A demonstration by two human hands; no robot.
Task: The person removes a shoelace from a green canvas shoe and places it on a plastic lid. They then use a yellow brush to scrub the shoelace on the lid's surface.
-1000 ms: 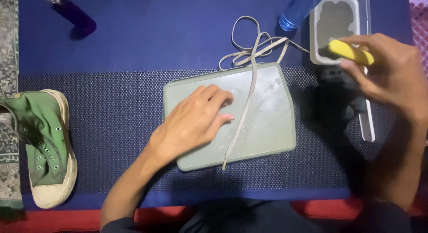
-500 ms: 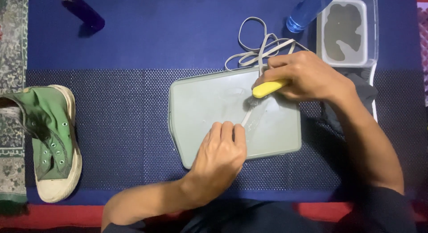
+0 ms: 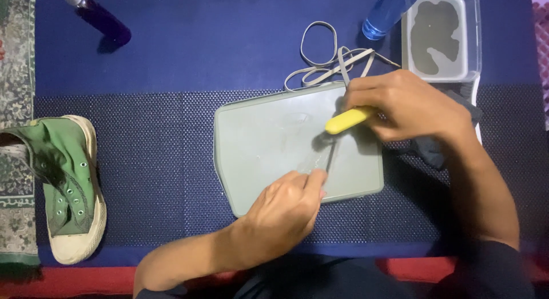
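Right hand (image 3: 409, 107) grips yellow brush (image 3: 347, 120) over tray (image 3: 269, 144), handle pointing right-up. Left hand (image 3: 286, 210) pinches lace (image 3: 331, 153) taut, running near-far across tray.

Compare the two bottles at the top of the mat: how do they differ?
The purple bottle at top left is dark and opaque, with a white spray nozzle; the blue bottle near the clear container is light and see-through, its top cut off by the picture edge. The purple bottle stands apart from other things; the blue bottle sits beside the container and the loose shoelace. Both cast shadows on the blue mat.
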